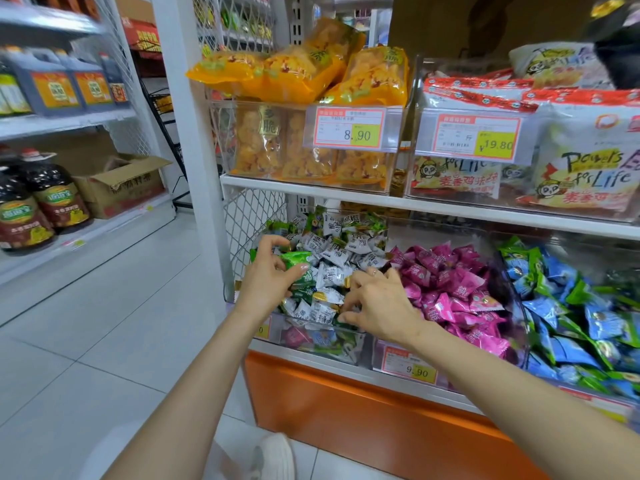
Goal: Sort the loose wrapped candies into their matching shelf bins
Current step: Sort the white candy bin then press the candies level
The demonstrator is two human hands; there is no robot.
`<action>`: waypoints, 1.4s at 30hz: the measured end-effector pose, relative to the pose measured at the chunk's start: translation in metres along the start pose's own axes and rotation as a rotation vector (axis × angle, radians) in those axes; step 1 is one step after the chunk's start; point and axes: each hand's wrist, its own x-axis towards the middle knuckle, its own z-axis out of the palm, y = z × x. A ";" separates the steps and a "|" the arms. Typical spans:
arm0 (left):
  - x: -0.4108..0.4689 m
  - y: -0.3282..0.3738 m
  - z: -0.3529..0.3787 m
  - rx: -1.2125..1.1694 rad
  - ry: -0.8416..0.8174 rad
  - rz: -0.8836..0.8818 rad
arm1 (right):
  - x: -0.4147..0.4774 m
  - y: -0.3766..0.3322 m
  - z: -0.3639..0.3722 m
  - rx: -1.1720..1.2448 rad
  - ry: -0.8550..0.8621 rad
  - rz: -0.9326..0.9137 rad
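Head | left hand [266,277] fingers grip green candy [296,260] | right hand [378,303] fingertips among white candies [333,254], grasp unclear

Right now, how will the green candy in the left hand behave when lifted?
Probably light: the green candy is small in the left hand. It looks shiny, so it may slip and crinkle. Flat-sided, it likely won't roll.

forearms [207,362]: bare | right grip [379,303]: small ring [374,271] | foot: white shoe [277,455]
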 end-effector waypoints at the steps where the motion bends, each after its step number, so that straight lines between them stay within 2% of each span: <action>1: -0.001 0.000 0.000 0.030 0.000 0.048 | 0.000 0.001 -0.001 0.051 0.004 0.028; 4: -0.001 -0.004 0.000 0.132 -0.039 0.204 | -0.001 0.007 -0.004 0.138 0.047 0.080; 6: 0.000 -0.006 0.000 0.138 -0.064 0.241 | -0.001 0.009 -0.009 0.167 0.100 0.107; 9: 0.000 -0.005 0.003 0.145 -0.136 0.244 | -0.001 0.011 -0.020 0.237 0.162 0.133; 14: -0.001 -0.006 0.011 0.158 -0.288 0.234 | 0.003 0.016 -0.032 0.497 0.191 0.201; 20: -0.001 -0.003 0.021 0.144 -0.307 0.205 | 0.015 0.003 -0.031 0.680 0.268 0.143; 23: 0.002 -0.006 0.017 0.119 -0.248 0.164 | 0.019 -0.001 -0.023 0.714 0.252 0.130; 25: 0.007 -0.010 0.009 0.102 -0.171 0.119 | 0.018 0.000 -0.016 0.586 0.218 0.066; 29: 0.010 -0.012 -0.012 0.041 0.006 0.026 | 0.014 0.001 0.004 0.152 0.117 -0.201; 32: 0.006 -0.010 -0.019 -0.022 0.052 0.015 | 0.014 0.007 0.014 -0.007 0.104 -0.326; 37: 0.003 -0.015 -0.032 0.007 0.125 -0.025 | 0.023 0.005 0.011 -0.091 0.083 -0.318; 42: 0.005 -0.022 -0.037 0.051 0.113 -0.063 | 0.037 -0.019 0.009 0.004 0.228 -0.183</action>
